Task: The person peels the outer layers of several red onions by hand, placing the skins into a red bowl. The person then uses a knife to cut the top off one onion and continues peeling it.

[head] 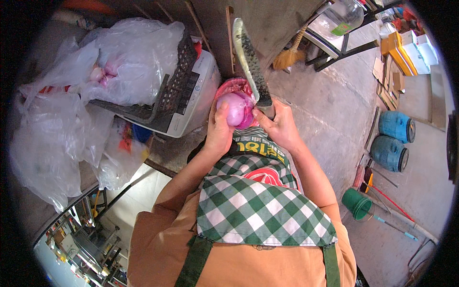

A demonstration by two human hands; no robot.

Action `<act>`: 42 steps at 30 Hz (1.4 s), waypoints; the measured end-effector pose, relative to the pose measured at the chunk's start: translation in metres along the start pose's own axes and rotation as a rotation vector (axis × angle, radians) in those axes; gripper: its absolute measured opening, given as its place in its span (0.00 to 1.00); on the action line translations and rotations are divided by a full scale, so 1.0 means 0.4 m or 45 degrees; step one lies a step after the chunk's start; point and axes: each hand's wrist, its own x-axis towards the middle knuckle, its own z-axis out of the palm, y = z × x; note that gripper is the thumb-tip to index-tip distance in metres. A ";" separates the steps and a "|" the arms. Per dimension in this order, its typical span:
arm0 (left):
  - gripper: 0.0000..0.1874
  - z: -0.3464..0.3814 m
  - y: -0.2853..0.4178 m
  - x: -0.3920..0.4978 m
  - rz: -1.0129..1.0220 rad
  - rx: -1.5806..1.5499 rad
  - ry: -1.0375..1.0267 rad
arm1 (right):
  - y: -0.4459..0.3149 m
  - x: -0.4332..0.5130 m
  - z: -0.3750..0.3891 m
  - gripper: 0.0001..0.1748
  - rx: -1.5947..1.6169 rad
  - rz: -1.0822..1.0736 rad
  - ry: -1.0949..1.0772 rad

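Note:
A partly peeled red onion (231, 107) is gripped in my left hand (219, 131), its thumb lying on the pale side. Darker purple skin hangs on the onion's right side. My right hand (281, 125) holds a large knife (247, 57) by its handle end, the stained blade pointing up and away from me, and its thumb touches the onion's right edge. Under and beyond the onion is a red basin (233, 84) with reddish peelings in it; my hands and the onion hide part of it.
At left, a clear plastic bag (136, 53) with onions lies on a black perforated crate (175, 75) over a white appliance (197, 89). A straw broom (292, 53) and a dark-framed stool (330, 46) stand ahead right. Blue barrels (396, 125) and a green bucket (355, 202) are farther right.

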 end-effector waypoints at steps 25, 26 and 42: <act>0.28 -0.027 -0.026 0.052 0.669 0.802 0.246 | -0.066 -0.056 0.005 0.10 0.949 0.475 -0.277; 0.29 -0.039 -0.021 0.058 0.652 0.877 0.267 | -0.081 -0.059 -0.005 0.09 0.962 0.492 -0.245; 0.46 -0.247 -0.036 -0.143 0.413 -0.893 -0.114 | 0.313 0.152 0.085 0.08 -0.352 -0.248 -0.305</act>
